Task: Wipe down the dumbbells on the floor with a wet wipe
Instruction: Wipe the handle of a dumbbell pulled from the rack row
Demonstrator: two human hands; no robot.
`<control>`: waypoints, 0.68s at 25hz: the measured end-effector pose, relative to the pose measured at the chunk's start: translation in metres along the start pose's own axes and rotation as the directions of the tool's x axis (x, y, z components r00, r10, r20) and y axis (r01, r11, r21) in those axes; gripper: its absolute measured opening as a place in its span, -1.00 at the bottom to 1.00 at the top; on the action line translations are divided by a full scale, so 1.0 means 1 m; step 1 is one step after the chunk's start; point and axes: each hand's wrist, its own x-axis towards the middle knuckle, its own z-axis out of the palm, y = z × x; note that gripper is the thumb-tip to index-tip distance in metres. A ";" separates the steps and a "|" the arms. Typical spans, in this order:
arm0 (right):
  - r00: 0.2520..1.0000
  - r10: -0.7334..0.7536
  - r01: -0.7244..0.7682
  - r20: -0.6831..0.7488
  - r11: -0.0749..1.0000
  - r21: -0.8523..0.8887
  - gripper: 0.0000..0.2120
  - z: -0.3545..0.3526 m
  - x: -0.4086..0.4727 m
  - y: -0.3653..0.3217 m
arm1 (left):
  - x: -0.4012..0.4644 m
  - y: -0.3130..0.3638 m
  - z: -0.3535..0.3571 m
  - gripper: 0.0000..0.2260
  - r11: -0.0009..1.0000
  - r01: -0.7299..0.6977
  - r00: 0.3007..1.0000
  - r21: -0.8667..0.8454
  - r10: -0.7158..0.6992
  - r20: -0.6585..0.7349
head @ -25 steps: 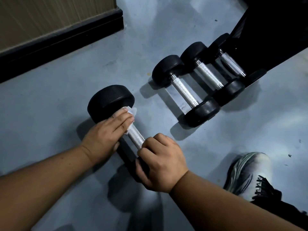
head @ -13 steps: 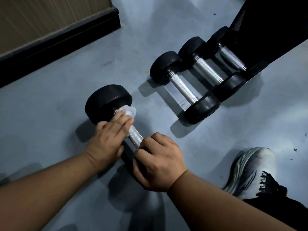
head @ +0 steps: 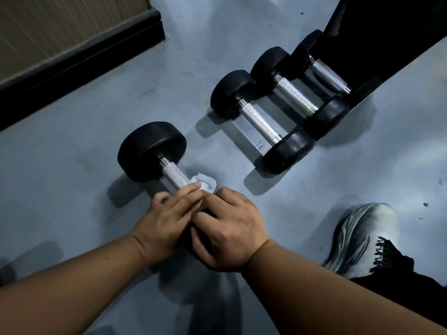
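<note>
A black dumbbell [head: 152, 151] with a knurled steel handle lies on the grey floor in front of me. My left hand [head: 167, 218] wraps a white wet wipe [head: 204, 183] round the near part of the handle. My right hand [head: 229, 228] grips the dumbbell's near weight head, which is hidden under it. Both hands touch each other. Three more dumbbells lie side by side to the right: the nearest [head: 260, 122], the middle one [head: 296, 93] and the farthest [head: 329, 76], partly in shadow.
A dark bench or rack [head: 387, 32] slants across the top right, over the farthest dumbbell. A wall with a black skirting board [head: 79, 56] runs along the top left. My white and grey shoe [head: 362, 235] stands at the right.
My left hand has slid the wipe down the handle from the far weight head towards my right hand, baring the upper handle. The right hand has kept its hold.
</note>
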 end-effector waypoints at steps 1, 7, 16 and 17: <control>1.000 0.003 -0.003 0.003 1.000 -0.002 -0.75 0.000 0.000 0.000 | 0.002 -0.010 -0.005 -0.50 0.999 -0.009 1.000 0.031 0.008 0.025; 1.000 0.020 -0.020 0.003 1.000 0.007 -0.75 -0.001 0.000 0.003 | 0.008 -0.017 -0.008 -0.33 0.979 0.197 0.979 0.044 -0.199 0.037; 0.999 0.000 0.000 0.043 1.000 -0.005 -0.70 0.000 -0.002 0.001 | 0.007 -0.029 -0.015 -0.28 0.970 0.237 0.969 0.059 -0.240 0.056; 0.999 -0.003 0.003 0.049 1.000 0.002 -0.69 -0.001 -0.001 0.000 | 0.004 -0.010 -0.007 -0.37 0.985 0.170 0.985 0.020 -0.171 0.037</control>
